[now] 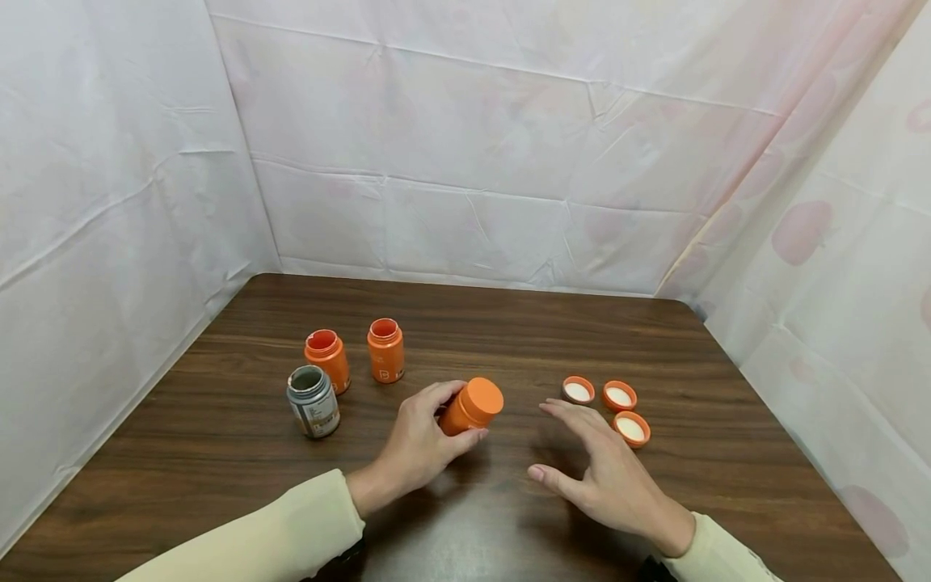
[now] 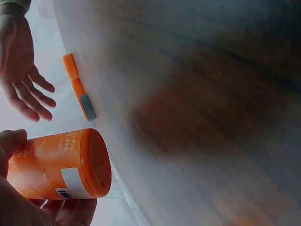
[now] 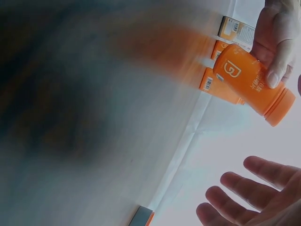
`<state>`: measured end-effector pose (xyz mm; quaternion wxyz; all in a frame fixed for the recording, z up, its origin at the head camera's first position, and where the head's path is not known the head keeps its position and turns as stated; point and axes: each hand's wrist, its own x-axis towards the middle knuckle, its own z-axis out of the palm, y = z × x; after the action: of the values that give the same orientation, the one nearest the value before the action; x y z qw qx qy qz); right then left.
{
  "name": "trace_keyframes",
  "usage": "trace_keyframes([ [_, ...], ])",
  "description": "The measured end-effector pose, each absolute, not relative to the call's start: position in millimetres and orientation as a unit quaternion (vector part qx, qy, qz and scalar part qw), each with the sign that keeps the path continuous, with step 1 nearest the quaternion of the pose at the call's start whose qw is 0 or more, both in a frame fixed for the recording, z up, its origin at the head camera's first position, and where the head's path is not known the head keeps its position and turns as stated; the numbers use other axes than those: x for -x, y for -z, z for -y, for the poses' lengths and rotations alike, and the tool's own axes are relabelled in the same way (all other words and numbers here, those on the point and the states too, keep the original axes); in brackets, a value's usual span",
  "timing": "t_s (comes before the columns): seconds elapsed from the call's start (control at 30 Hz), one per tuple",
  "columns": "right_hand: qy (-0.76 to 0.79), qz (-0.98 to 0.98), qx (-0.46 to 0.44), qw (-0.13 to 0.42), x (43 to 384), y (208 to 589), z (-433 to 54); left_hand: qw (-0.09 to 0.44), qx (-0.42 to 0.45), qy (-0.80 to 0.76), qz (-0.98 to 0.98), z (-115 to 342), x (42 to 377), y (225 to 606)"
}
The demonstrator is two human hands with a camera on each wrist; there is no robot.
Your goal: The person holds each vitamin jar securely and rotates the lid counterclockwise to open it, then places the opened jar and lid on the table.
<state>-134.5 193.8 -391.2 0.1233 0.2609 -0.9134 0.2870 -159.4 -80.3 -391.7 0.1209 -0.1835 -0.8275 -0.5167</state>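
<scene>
My left hand grips an orange bottle round its body, thumb on the near side, above the table. An orange lid sits on the bottle, which tilts to the right. In the left wrist view, the bottle's base and a white barcode label show. My right hand hovers to the right of the bottle with its fingers spread and nothing in them. The right wrist view shows those same fingers apart from the bottle.
Two lidless orange bottles and a lidless grey bottle stand upright at left on the dark wooden table. Three lids lie upturned, white insides showing, just beyond my right hand. A pale sheet hangs behind the table.
</scene>
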Motion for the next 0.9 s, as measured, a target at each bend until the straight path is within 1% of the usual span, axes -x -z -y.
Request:
trace_keyframes([
  [0.43, -0.317, 0.902, -0.263, 0.130, 133.6, 390.9, -190.4, 0.107, 0.200, 0.508, 0.831, 79.2, 155.8, 394.0],
  [0.9, -0.353, 0.889, -0.261, 0.132, 134.6, 389.9, -186.4, 0.106, 0.225, 0.485, 0.838, 71.0, 152.8, 392.6],
])
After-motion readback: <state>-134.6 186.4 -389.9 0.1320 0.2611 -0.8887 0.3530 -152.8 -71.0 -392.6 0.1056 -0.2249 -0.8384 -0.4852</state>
